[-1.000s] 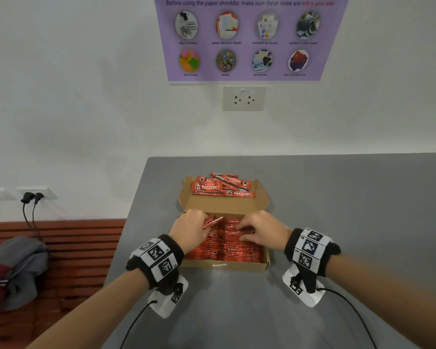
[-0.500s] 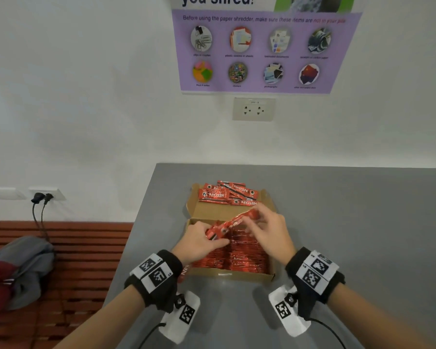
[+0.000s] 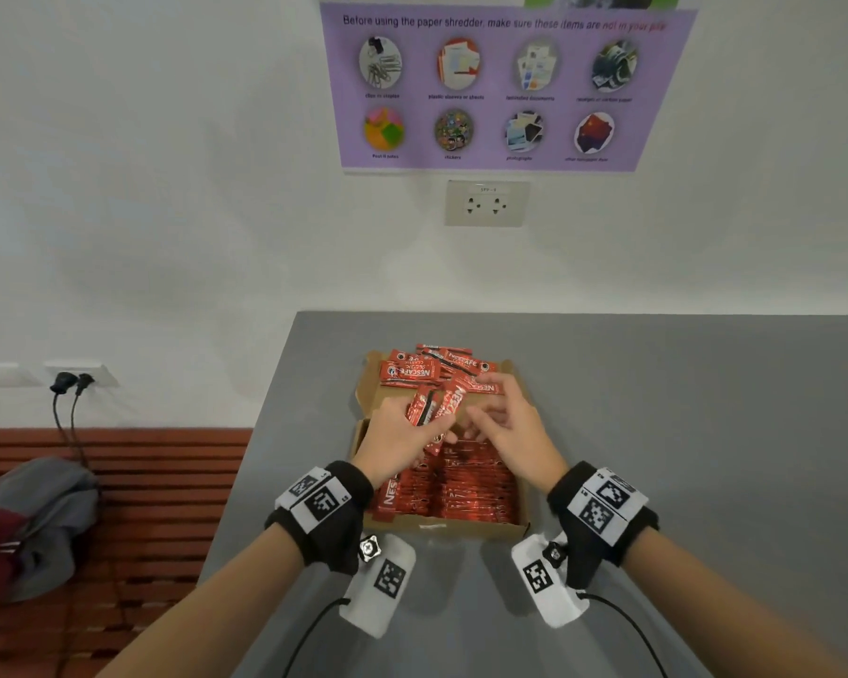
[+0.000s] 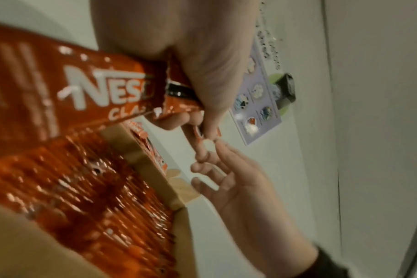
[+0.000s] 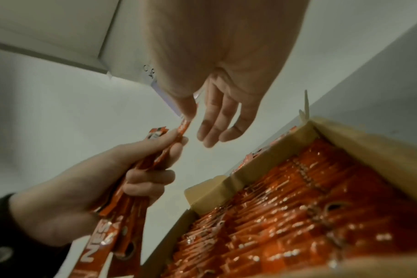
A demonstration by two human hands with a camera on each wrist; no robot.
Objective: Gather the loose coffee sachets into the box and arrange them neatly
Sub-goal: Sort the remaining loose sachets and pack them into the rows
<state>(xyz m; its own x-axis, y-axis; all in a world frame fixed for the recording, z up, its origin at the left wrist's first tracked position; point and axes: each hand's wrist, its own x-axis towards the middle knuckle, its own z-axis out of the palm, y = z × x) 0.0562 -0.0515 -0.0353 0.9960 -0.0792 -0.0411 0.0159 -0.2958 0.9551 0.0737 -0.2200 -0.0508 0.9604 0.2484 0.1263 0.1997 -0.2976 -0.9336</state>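
Observation:
An open cardboard box (image 3: 441, 528) sits on the grey table, packed with rows of red coffee sachets (image 3: 466, 486). More loose sachets (image 3: 427, 371) lie in a heap on its far flap. My left hand (image 3: 412, 433) grips a small bundle of sachets (image 3: 432, 408) and holds it tilted above the box's far end. In the right wrist view the bundle (image 5: 122, 216) runs through the left hand's curled fingers (image 5: 152, 176). My right hand (image 5: 202, 122) is beside it with fingers relaxed and apart, its thumb touching the top end of one sachet.
The grey table (image 3: 657, 433) stretches right and towards me; its left edge runs close to the box. Below on the left is a slatted bench (image 3: 143, 482) with bundled clothing (image 3: 30, 521). A socket (image 3: 486, 203) and poster (image 3: 505, 90) are on the wall.
A second ago both hands were down on the rows in the box. The left hand has since lifted a bundle of sachets above the box, and the right hand has risen beside it.

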